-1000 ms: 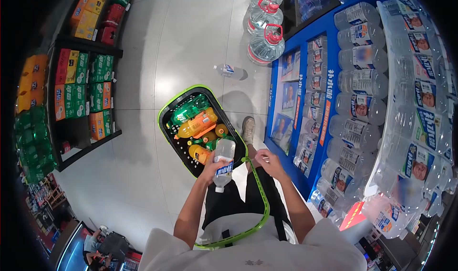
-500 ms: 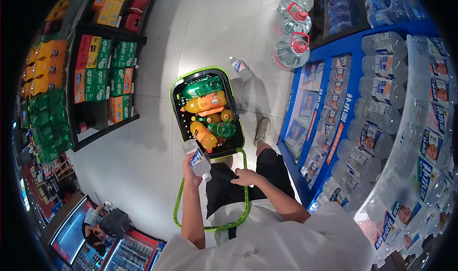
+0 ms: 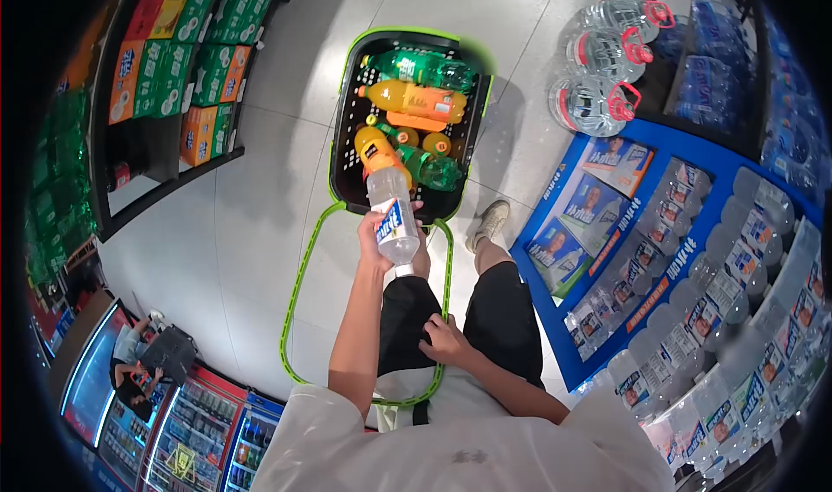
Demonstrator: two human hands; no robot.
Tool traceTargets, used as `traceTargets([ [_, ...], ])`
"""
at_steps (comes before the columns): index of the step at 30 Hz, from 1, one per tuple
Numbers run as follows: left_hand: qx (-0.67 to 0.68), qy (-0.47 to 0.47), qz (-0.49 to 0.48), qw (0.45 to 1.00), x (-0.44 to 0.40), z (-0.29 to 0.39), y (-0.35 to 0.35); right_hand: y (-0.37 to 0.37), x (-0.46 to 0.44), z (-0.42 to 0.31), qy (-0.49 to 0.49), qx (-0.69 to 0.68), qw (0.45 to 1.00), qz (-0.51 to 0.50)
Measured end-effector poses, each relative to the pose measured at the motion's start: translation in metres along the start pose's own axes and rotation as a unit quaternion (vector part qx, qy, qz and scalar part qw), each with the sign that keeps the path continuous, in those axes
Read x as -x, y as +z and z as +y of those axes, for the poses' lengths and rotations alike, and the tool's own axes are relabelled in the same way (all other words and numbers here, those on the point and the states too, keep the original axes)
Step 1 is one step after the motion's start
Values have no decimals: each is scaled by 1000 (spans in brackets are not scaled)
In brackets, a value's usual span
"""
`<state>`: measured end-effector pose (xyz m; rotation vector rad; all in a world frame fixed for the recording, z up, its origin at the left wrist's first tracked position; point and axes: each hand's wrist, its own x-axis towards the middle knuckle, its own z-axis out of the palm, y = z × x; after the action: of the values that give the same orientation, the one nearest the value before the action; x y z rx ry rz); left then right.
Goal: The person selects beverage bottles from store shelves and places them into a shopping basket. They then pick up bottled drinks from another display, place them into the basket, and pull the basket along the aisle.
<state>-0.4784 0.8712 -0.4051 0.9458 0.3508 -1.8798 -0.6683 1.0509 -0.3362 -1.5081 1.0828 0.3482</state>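
Note:
My left hand (image 3: 373, 242) is wrapped round a clear plastic bottle (image 3: 397, 219) with a blue, white and orange label. Its white cap points toward me and its base overlaps the near end of a black shopping basket (image 3: 341, 158) with a green rim. Inside the basket lie green soda bottles (image 3: 425, 69) and orange drink bottles (image 3: 407, 97). A long green basket handle (image 3: 303, 293) loops back across my legs and waist. My right hand (image 3: 446, 340), fingers curled, is closed at the right side of this handle, over my thigh.
Large water jugs (image 3: 594, 106) with red handles stand on the floor at upper right. A blue display rack (image 3: 555, 258) of clear bottles lines the right side. Shelves of drink cartons (image 3: 165, 76) are at left. A person (image 3: 134, 371) is by the fridges (image 3: 191, 427) at lower left.
The bottle in my left hand has moved forward and right, over the basket's near end. The basket appears larger and higher in view. A bottle on the floor beside it is out of sight.

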Motion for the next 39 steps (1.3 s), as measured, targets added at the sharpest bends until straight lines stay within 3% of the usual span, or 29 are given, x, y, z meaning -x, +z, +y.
traceTargets([
  [1, 56, -52, -111, 991, -13, 14, -5, -12, -11, -2, 21, 34, 997, -58],
  [3, 94, -25, -222, 970, -27, 28, 14, -41, -22, -12, 32, 61, 989, -134],
  [5, 78, -32, -267, 960, -36, 43, 38, -86, -24, -25, 13, 49, 985, -165],
  [7, 60, -34, -263, 962, -45, 52, 58, -134, -45, -14, -60, -102, 987, -108],
  [9, 44, -17, -259, 965, -53, 60, 83, -195, -85, -7, -110, -56, 983, 133],
  [11, 1, -37, -217, 975, -62, 65, 84, -256, -137, 0, -181, 51, 906, 379],
  [13, -32, -77, -139, 987, -73, 66, 87, -311, -186, 7, -337, 174, 815, 439],
  [14, -42, -104, -79, 991, -77, 66, 90, -331, -200, 2, -365, 202, 823, 386],
  [16, -31, -230, -139, 963, -99, 64, 72, -358, -222, -6, -415, 255, 827, 280],
  [19, 161, -248, -97, 950, -121, 72, 93, -359, -237, 27, -325, 80, 925, 178],
  [21, 17, -138, -138, 981, -135, 66, 72, -356, -236, 43, -247, -66, 957, 135],
  [22, -135, -108, -33, 984, -143, 64, 79, -351, -232, 49, -201, -158, 962, 94],
  [23, -228, -81, 11, 970, -146, 62, 90, -343, -230, 55, -153, -249, 955, 50],
  [25, -356, -73, 54, 930, -154, 61, 109, -328, -235, 57, -139, -395, 905, 79],
  [27, -256, -69, 6, 964, -168, 57, 98, -327, -238, 58, -95, -468, 877, 52],
  [31, -301, -2, -20, 953, -189, 54, 100, -328, -249, 58, -74, -529, 844, 50],
  [33, -245, -8, -8, 969, -211, 60, 90, -322, -259, 76, -101, -463, 879, 57],
  [36, -283, -19, 61, 957, -249, 64, 65, -310, -268, 108, -138, -353, 917, 120],
  [39, -234, -43, 103, 966, -265, 85, 83, -304, -281, 157, -100, -443, 867, 205],
])
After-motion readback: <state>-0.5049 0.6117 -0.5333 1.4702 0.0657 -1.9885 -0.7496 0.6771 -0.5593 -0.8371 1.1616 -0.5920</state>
